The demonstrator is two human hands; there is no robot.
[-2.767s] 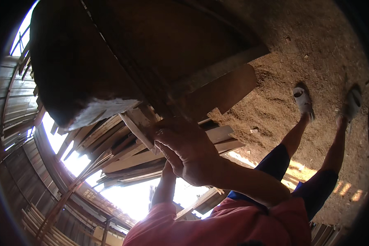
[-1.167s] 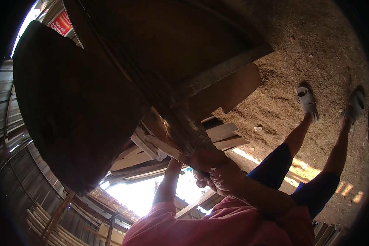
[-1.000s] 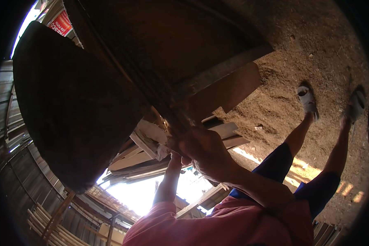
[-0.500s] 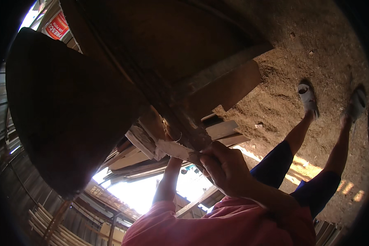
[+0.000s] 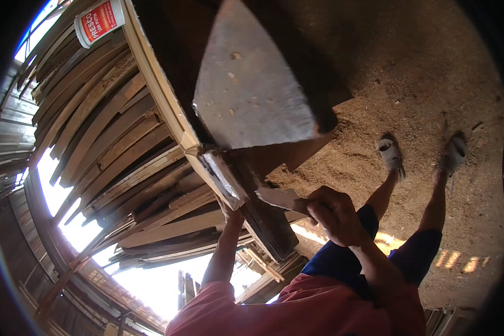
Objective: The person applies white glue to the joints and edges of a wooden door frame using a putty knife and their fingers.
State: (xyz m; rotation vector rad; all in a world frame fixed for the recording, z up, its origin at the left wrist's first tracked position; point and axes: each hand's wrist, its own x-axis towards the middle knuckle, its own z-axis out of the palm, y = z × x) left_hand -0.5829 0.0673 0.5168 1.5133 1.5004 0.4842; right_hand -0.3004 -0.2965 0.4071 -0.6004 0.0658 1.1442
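Observation:
My right hand grips the handle of a flat scraper, whose pale blade points left toward the corner of a wooden frame. A grey putty-like layer coats that corner. My left hand reaches up under the frame and holds it from below, mostly hidden behind the wood. A grey triangular panel stands above the corner, with a dark board behind it.
Long planks are stacked in a fan at the left. A white tub with a red label sits at the top left. Sawdust covers the floor. My feet in pale sandals stand on it at the right.
The big dark panel that filled the left has swung away, showing a grey face and the planks behind. My right hand has shifted right and now holds the scraper at the frame's corner.

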